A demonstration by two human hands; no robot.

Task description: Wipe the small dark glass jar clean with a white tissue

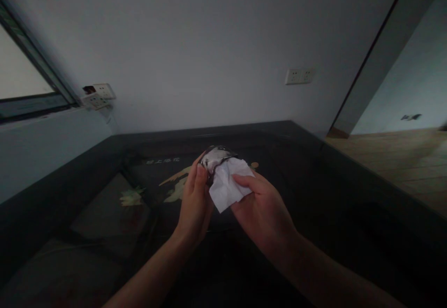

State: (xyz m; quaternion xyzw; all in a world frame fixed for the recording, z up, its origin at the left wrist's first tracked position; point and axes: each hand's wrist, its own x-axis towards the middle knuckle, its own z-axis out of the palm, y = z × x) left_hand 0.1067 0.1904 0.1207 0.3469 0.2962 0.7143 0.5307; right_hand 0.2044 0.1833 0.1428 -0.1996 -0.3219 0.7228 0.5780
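Note:
My left hand (195,201) is closed around a small shiny metal object (216,156), thumb on its near side; the dim light hides what the object is. My right hand (263,208) pinches a crumpled white tissue (226,184) and presses it against that object. Both hands are raised above a dark glossy table (296,159) with a faint leaf pattern and light lettering on its top.
The table fills a corner between a pale wall with a double socket (299,76) and a window (21,80) on the left, near more sockets (99,95). On the right, a doorway opens onto a wooden floor (394,159). The room is dim.

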